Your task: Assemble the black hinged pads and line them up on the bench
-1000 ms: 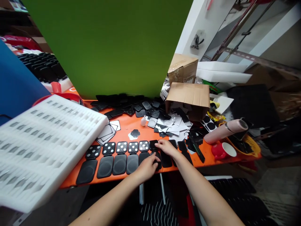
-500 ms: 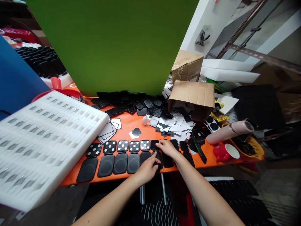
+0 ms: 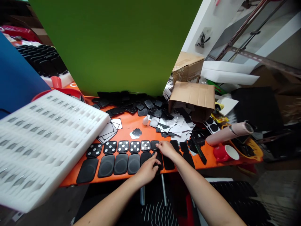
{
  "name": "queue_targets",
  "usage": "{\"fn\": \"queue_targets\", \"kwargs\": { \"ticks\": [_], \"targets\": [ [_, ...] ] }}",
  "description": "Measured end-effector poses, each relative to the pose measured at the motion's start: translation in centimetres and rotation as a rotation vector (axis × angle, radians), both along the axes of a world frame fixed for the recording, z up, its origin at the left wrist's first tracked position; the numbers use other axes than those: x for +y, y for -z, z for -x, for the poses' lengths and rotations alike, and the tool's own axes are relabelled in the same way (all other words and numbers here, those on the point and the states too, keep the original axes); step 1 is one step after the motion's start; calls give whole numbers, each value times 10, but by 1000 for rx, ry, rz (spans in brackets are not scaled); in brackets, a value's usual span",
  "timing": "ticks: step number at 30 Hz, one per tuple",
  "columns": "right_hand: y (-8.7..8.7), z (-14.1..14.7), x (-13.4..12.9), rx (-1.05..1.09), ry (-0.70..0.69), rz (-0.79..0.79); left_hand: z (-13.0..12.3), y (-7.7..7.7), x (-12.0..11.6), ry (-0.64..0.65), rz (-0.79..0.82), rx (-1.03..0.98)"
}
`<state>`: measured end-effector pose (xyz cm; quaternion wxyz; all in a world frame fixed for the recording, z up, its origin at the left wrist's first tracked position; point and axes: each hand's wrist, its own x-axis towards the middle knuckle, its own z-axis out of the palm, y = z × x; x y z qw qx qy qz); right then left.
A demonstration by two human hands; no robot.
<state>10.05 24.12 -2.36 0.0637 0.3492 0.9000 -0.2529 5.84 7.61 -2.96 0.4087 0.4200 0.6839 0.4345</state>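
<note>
A row of black hinged pieces lies unfolded along the front of the orange table (image 3: pixel 128 125), each with a small square panel above a larger one. My right hand (image 3: pixel 166 148) has its fingertips closed together on the right edge of one small black panel (image 3: pixel 154 144). Over the larger panel (image 3: pixel 159 158) of that same piece rests my left hand (image 3: pixel 147 170), fingers apart and touching it. White dots mark the small panels to the left, such as the dotted panel (image 3: pixel 145 145) beside my fingers. Parts of the piece are hidden under my hands.
White foam tray (image 3: pixel 54 135) at left; black parts (image 3: pixel 124 100) piled at the back. A small white bottle (image 3: pixel 145 120), dark round stickers (image 3: pixel 137 131) and paper scraps (image 3: pixel 180 127) lie mid-table. Right: cardboard box (image 3: pixel 191 94), cutter (image 3: pixel 199 150), red mug (image 3: pixel 222 153), pink flask (image 3: pixel 229 133).
The view has shifted very slightly. Both hands stay at the same hinged piece, with hardly any visible movement.
</note>
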Motion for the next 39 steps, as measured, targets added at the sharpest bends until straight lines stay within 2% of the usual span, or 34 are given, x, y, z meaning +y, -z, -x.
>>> {"fn": "queue_targets", "kwargs": {
  "ticks": [11, 16, 20, 23, 26, 28, 32, 35, 39],
  "targets": [
    [-5, 5, -2, -115, -62, -100, 2, 0, -1, 5, -5, 3],
    [-14, 14, -4, -139, -64, -193, 3, 0, -1, 3, -4, 14],
    [-24, 4, -14, -99, -86, -257, 2, -1, -2, -6, -10, 11],
    [-22, -15, -23, 9, -258, -237, 2, 0, -2, -10, -23, 0],
    [-11, -29, -27, 101, -461, -183, 2, 1, -1, -7, -26, -10],
    [-3, -31, -27, 81, -503, -158, 1, 2, -1, -1, -25, -21],
    [-2, -20, -24, 72, -436, -34, 1, 3, 0, -46, -75, -181],
    [-11, -15, -21, 127, -320, 42, 4, 3, 1, -93, -92, -285],
    [-22, -25, -25, 210, -172, 50, 13, -4, -4, -192, -56, -445]
  ]
}}
